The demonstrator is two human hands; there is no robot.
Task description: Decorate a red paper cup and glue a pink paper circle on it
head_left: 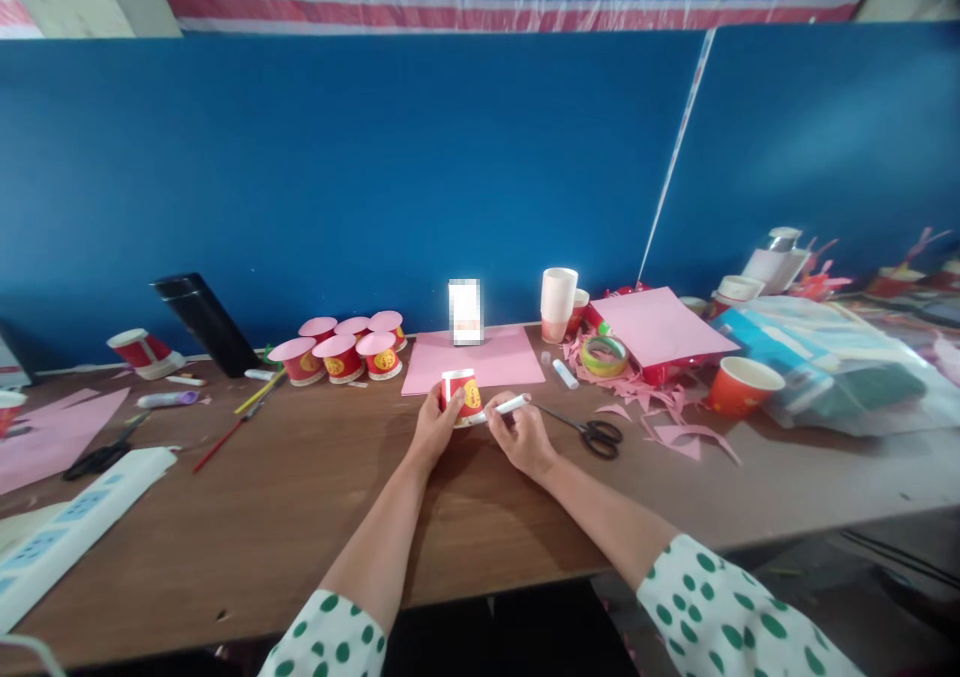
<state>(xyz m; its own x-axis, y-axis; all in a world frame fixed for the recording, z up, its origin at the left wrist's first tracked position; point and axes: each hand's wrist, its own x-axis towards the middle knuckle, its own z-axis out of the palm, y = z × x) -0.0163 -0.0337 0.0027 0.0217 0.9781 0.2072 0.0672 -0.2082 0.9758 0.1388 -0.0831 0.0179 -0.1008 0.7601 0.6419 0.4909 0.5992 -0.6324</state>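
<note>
A small red paper cup [457,389] with a yellow emblem is gripped by my left hand [433,425] above the table. My right hand [525,441] holds a white marker [510,406], its tip close to the cup's lower side; whether it touches I cannot tell. Behind the cup lies pink paper [420,362], with a blurred white upright object [466,312] at its back edge. To the right of my right hand rest black-handled scissors [600,438]. A white marker cap or tube [565,374] lies beyond them.
Several red cups with pink discs on top [339,345] stand left of the pink paper. Stacked white cups [559,302], a tape roll [603,356], pink scraps [675,412] and an orange cup [746,385] are at right. A power strip [90,527] lies left; a blue partition [420,177] stands behind.
</note>
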